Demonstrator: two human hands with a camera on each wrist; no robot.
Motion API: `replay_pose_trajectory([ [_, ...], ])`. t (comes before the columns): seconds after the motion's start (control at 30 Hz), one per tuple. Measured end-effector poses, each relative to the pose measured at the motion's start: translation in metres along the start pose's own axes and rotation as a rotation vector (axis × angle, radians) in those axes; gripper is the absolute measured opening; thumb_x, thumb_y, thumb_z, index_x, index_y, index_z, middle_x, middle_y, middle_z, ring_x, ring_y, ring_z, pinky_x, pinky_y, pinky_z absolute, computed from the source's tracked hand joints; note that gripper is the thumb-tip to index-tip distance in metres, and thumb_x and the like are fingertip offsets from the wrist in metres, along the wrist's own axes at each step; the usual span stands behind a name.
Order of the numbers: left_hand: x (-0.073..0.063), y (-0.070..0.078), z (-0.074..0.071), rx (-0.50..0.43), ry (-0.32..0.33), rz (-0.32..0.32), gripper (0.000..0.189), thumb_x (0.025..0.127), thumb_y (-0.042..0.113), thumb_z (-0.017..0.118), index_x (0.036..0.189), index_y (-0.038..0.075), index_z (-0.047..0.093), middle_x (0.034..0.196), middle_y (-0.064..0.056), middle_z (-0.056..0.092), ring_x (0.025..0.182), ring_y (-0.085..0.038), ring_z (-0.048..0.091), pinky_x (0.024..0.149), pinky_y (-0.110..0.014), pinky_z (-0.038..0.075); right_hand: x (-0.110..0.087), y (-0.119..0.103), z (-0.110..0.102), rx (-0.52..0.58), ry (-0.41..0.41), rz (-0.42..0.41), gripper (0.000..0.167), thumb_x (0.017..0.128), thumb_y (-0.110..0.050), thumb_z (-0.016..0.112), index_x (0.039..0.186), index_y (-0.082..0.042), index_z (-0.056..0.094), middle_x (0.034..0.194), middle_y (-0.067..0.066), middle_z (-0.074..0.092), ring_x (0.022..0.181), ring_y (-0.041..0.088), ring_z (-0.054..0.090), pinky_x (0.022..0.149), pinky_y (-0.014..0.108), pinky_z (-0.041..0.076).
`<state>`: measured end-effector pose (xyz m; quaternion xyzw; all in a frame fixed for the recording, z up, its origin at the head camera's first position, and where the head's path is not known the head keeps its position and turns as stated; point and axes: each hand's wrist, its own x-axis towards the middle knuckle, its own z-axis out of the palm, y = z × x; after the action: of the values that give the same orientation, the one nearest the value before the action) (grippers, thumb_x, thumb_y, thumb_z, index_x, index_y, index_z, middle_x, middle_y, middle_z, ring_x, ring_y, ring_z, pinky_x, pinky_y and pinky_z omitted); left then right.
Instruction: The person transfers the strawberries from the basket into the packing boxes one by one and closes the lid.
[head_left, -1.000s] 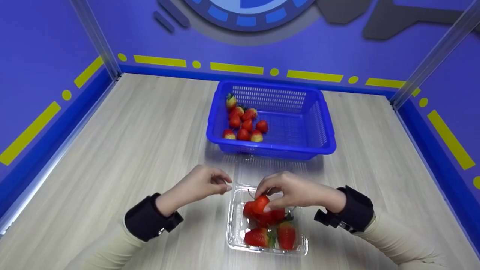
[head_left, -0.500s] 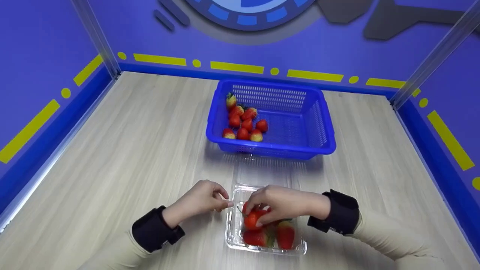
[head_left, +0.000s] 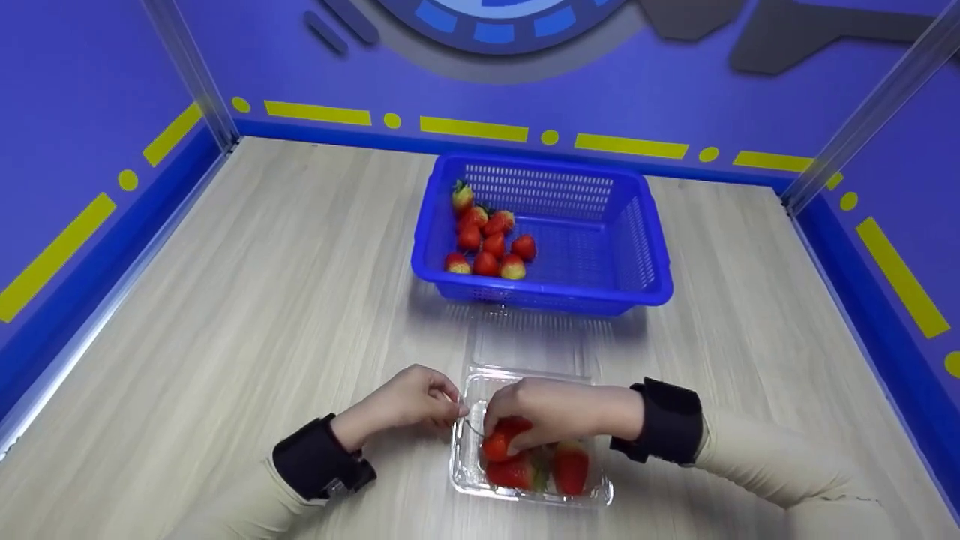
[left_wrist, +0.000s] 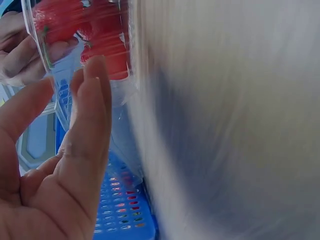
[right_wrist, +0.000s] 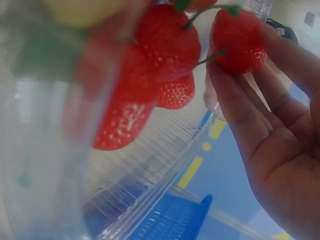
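My right hand (head_left: 551, 409) pinches a small red strawberry (right_wrist: 238, 42) with a thin green stem between thumb and fingers, in the left part of a clear plastic box (head_left: 466, 478). Larger strawberries (head_left: 571, 470) lie in the box beneath and beside that hand, partly hidden by it. Just outside the box's left wall is my left hand (head_left: 405, 401), its fingertips close to the rim and the stem. In the left wrist view, its thumb (left_wrist: 30, 105) and fingers stand apart with nothing held between them.
Behind the box its clear lid (head_left: 525, 346) lies folded open on the wooden table (head_left: 300, 285). Farther back stands a blue perforated basket (head_left: 541, 289), with several strawberries (head_left: 487, 240) gathered at its left side. Blue panels (head_left: 337, 75) border the table.
My right hand has moved left and towards me with the strawberry, lower into the box. My left hand has shifted slightly towards me, staying at the box's left edge.
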<state>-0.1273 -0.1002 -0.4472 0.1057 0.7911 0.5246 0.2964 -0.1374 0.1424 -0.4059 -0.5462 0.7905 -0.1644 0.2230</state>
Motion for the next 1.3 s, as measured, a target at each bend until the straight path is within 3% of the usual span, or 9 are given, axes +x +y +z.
replay_pose_trajectory([
  [0.13,0.001,0.002,0.001,-0.063,-0.020,-0.016,0.013,0.088,0.007,0.071,0.094,-0.005,0.070,0.082,-0.022,0.076,0.059,-0.006,0.067,0.063,-0.027,0.062,0.002,0.001,0.002,-0.001,-0.012,0.001,0.020,0.090,-0.012,0.076,0.109,-0.006,0.073,0.103,0.005,0.075,0.099,0.014,0.069,0.093,0.021,0.056],
  [0.37,0.000,0.001,0.005,-0.162,-0.012,-0.055,0.007,0.085,0.003,0.070,0.091,-0.001,0.067,0.070,0.002,0.071,0.056,-0.005,0.064,0.059,-0.021,0.059,0.006,0.000,0.008,-0.025,-0.050,0.000,0.018,0.091,-0.010,0.075,0.108,-0.009,0.073,0.103,0.004,0.075,0.098,0.012,0.069,0.092,0.017,0.055],
  [0.47,0.000,-0.001,0.007,-0.187,-0.010,-0.060,0.007,0.085,0.002,0.069,0.091,0.000,0.066,0.067,0.006,0.067,0.054,-0.004,0.062,0.057,-0.019,0.058,0.007,0.000,0.011,-0.059,-0.051,-0.022,0.019,0.090,-0.011,0.076,0.109,-0.010,0.074,0.104,0.002,0.075,0.099,0.011,0.069,0.091,0.016,0.054],
  [0.63,0.000,-0.002,0.008,-0.184,-0.015,-0.056,0.006,0.085,0.002,0.069,0.089,0.000,0.065,0.064,0.007,0.065,0.052,-0.003,0.061,0.055,-0.018,0.058,0.007,-0.001,0.016,-0.131,-0.051,-0.049,0.019,0.091,-0.013,0.075,0.110,-0.012,0.074,0.104,0.001,0.075,0.098,0.010,0.069,0.090,0.014,0.054],
  [0.97,0.000,-0.001,0.008,-0.186,-0.018,-0.056,0.007,0.086,0.001,0.067,0.092,-0.001,0.064,0.064,0.007,0.065,0.053,-0.003,0.061,0.055,-0.017,0.057,0.005,-0.005,0.022,-0.377,-0.016,-0.119,0.013,0.094,-0.019,0.072,0.107,-0.017,0.072,0.101,-0.005,0.073,0.087,0.006,0.071,0.076,0.011,0.054],
  [1.3,-0.002,-0.001,0.010,-0.185,-0.016,-0.029,0.009,0.086,0.001,0.066,0.095,-0.001,0.062,0.062,0.008,0.064,0.052,-0.002,0.061,0.051,-0.015,0.054,0.002,-0.005,0.022,-0.426,-0.027,-0.149,0.020,0.092,-0.020,0.074,0.113,-0.019,0.073,0.111,-0.004,0.071,0.094,0.006,0.071,0.079,0.011,0.056],
])
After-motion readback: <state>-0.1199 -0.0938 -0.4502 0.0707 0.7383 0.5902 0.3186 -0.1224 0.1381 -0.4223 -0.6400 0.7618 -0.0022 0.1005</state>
